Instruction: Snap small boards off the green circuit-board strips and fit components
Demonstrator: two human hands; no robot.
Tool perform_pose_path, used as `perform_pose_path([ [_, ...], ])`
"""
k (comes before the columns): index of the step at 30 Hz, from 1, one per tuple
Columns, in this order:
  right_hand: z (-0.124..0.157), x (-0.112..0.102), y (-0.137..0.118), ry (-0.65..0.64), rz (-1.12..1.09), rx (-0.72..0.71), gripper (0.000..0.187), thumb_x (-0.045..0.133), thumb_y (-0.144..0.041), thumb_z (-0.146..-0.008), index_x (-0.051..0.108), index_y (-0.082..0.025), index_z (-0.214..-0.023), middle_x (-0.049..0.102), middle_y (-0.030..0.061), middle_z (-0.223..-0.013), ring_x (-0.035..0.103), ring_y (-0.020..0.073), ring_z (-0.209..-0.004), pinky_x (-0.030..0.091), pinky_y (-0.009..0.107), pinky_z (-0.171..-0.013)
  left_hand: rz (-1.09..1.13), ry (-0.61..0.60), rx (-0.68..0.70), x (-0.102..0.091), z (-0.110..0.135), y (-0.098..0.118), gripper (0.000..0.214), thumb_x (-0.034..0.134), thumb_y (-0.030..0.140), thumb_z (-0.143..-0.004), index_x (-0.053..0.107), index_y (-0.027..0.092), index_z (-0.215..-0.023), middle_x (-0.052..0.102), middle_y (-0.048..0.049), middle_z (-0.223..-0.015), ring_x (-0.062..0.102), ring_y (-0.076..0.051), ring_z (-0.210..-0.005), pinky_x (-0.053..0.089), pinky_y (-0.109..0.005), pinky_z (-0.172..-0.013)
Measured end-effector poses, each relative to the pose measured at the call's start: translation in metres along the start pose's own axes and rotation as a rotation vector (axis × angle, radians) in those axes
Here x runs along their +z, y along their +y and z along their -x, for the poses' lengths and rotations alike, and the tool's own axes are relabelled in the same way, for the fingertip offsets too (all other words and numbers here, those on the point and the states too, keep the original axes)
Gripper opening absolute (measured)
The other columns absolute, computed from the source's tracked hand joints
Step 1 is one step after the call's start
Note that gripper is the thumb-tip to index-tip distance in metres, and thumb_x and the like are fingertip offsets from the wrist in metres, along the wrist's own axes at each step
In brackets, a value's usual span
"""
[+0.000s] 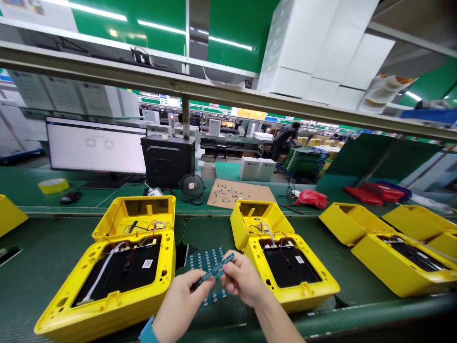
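Narrow teal circuit-board strip [218, 267], slender and straight-edged, with small pale components set in a row along its length. It is held in the air between the left hand [187, 295] and the right hand [243, 281], tilted so that its right end stands higher. The grip of each hand is narrow, thumb and fingers pinching the strip, the left near its lower end and the right toward its upper end. Just below lies a flat teal circuit-board panel [204, 259] with rows of similar pale components, partly covered by the hands.

The panel rests on a dark green table [32, 290], between an open yellow plastic case on the left [117, 317] and an open yellow plastic case on the right [303, 300]; both show black interiors and thin wires. On the raised green ledge behind stand a wide lit monitor [96, 145], a black computer tower [167, 162], a round black fan [192, 186] and a flat brown cardboard sheet [264, 193] scattered with small pieces. White boxes [303, 52] are stacked on the metal shelf [221, 101] overhead.
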State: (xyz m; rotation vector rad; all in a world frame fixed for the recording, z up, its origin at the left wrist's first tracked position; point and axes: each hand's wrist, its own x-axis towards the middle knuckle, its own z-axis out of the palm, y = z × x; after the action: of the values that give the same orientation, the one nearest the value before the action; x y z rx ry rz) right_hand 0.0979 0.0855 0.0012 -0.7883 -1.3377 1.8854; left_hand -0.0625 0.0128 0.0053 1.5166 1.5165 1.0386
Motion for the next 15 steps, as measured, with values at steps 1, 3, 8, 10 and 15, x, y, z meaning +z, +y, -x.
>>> perform_pose_path([
  [1,0.0007,0.0004,0.0002,-0.013,-0.019,-0.016,0.029,0.065,-0.038,-0.075,0.045,-0.017,-0.075,0.059,-0.0036,-0.051,0.042,0.0034,-0.032,0.025,0.012,-0.029,0.015,-0.012,-0.003,0.0001,0.0003,0.0004,0.033,0.048,0.044,-0.082,0.056,0.017,-0.065,0.051,0.0025,-0.059,0.045,-0.013,-0.06,0.034,-0.024,-0.058],
  [3,0.0022,0.0014,0.0006,-0.046,-0.059,-0.059,0.028,0.064,-0.037,-0.077,0.045,-0.016,-0.074,0.059,-0.0027,-0.051,0.041,0.0031,-0.032,0.025,0.012,-0.029,0.047,-0.031,-0.003,0.0001,0.001,0.0017,0.035,0.047,0.045,-0.083,0.054,0.016,-0.064,0.05,0.0025,-0.058,0.045,-0.013,-0.06,0.034,-0.025,-0.058],
  [8,0.0019,0.0005,0.0027,-0.052,-0.37,-0.175,0.023,0.059,-0.034,-0.082,0.046,-0.017,-0.076,0.053,-0.0064,-0.055,0.03,-0.0015,-0.035,0.02,0.009,-0.032,0.102,-0.026,0.004,-0.0009,-0.0002,0.0046,0.039,0.045,0.048,-0.084,0.051,0.017,-0.061,0.049,0.0014,-0.058,0.047,-0.014,-0.061,0.034,-0.025,-0.061],
  [10,0.0004,-0.0013,0.0047,-0.003,-0.355,-0.147,0.023,0.059,-0.034,-0.082,0.045,-0.017,-0.076,0.053,-0.0063,-0.056,0.032,-0.0012,-0.036,0.022,0.009,-0.032,0.084,0.002,-0.004,-0.0018,-0.0023,0.0046,0.039,0.046,0.048,-0.083,0.051,0.017,-0.061,0.051,0.0012,-0.059,0.048,-0.014,-0.062,0.035,-0.025,-0.061],
  [15,0.0013,-0.0052,0.0091,-0.039,0.124,-0.003,0.028,0.061,-0.04,-0.079,0.051,-0.015,-0.08,0.06,-0.0016,-0.054,0.045,0.0034,-0.035,0.031,0.012,-0.032,-0.035,0.059,-0.008,-0.002,-0.0069,0.0032,0.034,0.047,0.046,-0.083,0.055,0.017,-0.066,0.054,0.0012,-0.063,0.049,-0.015,-0.064,0.036,-0.025,-0.062],
])
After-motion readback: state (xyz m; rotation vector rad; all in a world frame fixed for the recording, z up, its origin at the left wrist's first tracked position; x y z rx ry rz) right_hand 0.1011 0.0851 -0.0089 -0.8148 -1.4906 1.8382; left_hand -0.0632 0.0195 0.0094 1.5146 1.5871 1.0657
